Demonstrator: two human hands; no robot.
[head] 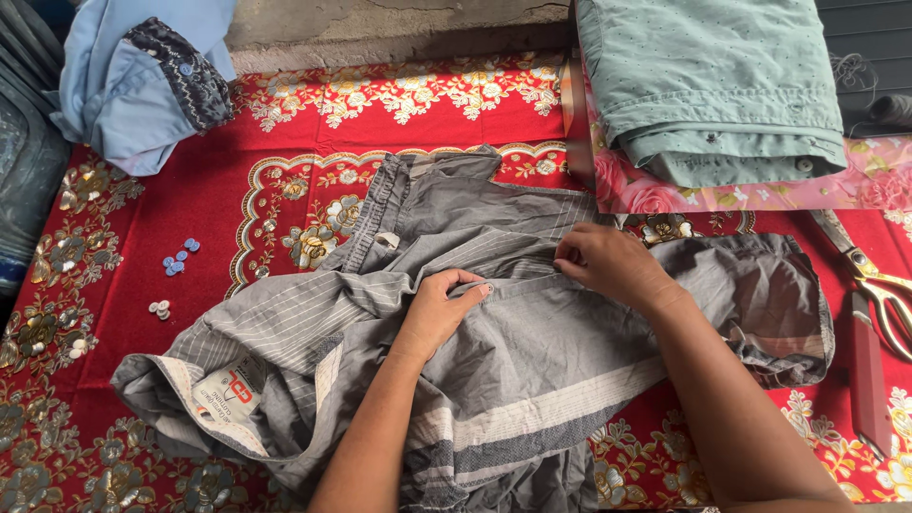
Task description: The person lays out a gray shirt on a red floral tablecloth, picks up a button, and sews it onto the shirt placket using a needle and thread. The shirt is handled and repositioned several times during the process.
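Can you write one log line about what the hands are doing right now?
left hand: pinching grey striped shirt | right hand: pressing its placket | nearby: loose buttons, scissors

Probably a tailoring workshop: scissors (879,285), loose buttons (178,258), shirts (475,332).

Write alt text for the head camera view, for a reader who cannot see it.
Two bare hands, the left hand and right hand, press on a crumpled grey striped shirt spread over a red floral cloth. Loose buttons lie to the left, scissors to the right, and a folded green garment above.
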